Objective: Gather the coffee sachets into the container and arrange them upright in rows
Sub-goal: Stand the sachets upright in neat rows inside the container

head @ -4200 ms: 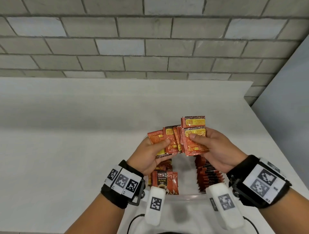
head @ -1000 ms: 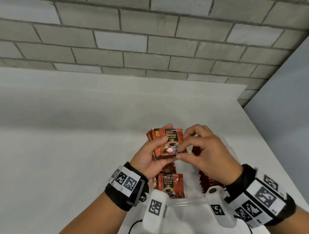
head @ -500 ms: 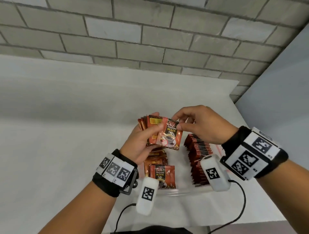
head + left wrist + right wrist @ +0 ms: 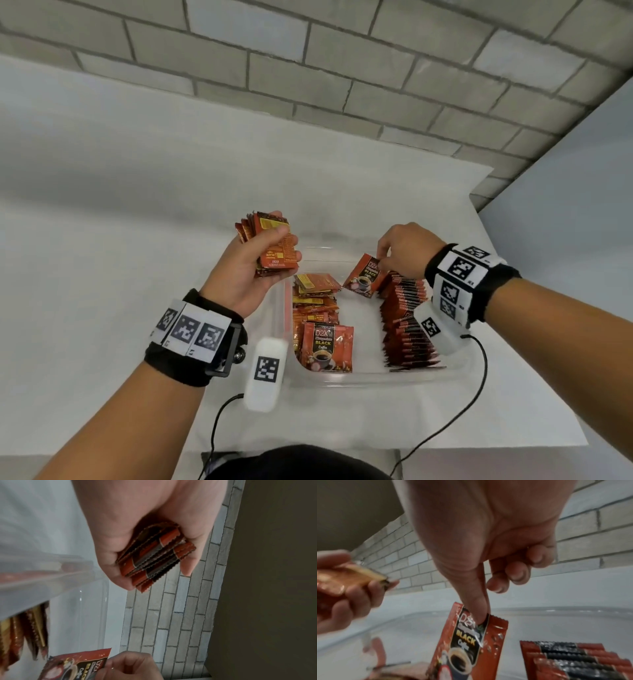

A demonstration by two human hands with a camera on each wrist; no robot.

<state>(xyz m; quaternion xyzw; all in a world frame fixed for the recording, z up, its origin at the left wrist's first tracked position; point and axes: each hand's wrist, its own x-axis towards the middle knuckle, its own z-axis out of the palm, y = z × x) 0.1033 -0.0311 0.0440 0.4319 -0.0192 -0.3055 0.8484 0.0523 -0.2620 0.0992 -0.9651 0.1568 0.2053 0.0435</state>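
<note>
My left hand [image 4: 270,250] grips a stack of red coffee sachets [image 4: 270,245] above the left rim of the clear container [image 4: 359,380]; the stack's serrated edges [image 4: 154,555] show in the left wrist view. My right hand [image 4: 383,262] pinches the top of a single sachet [image 4: 363,279], [image 4: 471,642] over the far end of the right row [image 4: 407,325], [image 4: 573,658], which stands upright. The left row [image 4: 315,301] leans unevenly, with one sachet [image 4: 325,346] facing me at its front.
The container stands on a white table [image 4: 102,274] near its right front corner. A grey brick wall [image 4: 308,61] runs behind and a grey panel [image 4: 582,171] stands at the right. Cables [image 4: 455,421] hang from the wrist cameras over the table's front edge.
My right hand has drawn one sachet off the stack and carried it right and down to the right row. My left hand with the stack has shifted left.
</note>
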